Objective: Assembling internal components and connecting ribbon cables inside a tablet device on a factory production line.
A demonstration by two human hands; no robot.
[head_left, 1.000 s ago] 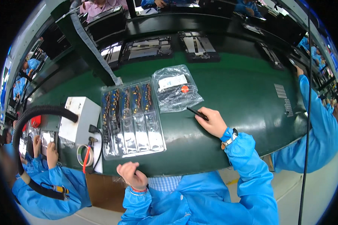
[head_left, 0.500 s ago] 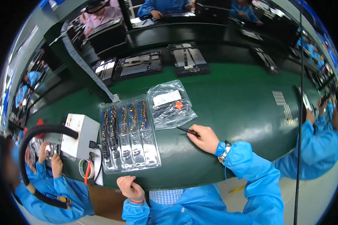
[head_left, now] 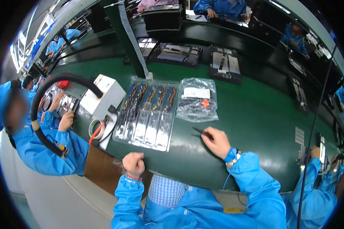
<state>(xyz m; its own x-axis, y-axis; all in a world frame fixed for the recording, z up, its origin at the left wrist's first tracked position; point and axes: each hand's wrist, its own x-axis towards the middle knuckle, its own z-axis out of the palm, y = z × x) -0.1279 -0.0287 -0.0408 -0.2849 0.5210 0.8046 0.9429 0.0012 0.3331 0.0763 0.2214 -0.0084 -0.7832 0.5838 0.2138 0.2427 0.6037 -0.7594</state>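
1 post [head_left: 127, 46] stands behind 1 5-slot tray [head_left: 140, 144] | 1 bag [head_left: 197, 112], 1 white box [head_left: 110, 95] nearby | right hand [head_left: 217, 143] grips 1 black pen-like tool [head_left: 201, 131] | left hand [head_left: 133, 165] curls, fingers together

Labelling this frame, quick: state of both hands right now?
Left hand: curled closed, nothing visible in it.
Right hand: closed, holding a slim black pen-shaped tool.

1 clr tray [head_left: 151, 134]; 1 lbl'd bag [head_left: 197, 101]; 1 blk tool [head_left: 201, 132]; 1 wht box [head_left: 100, 102]
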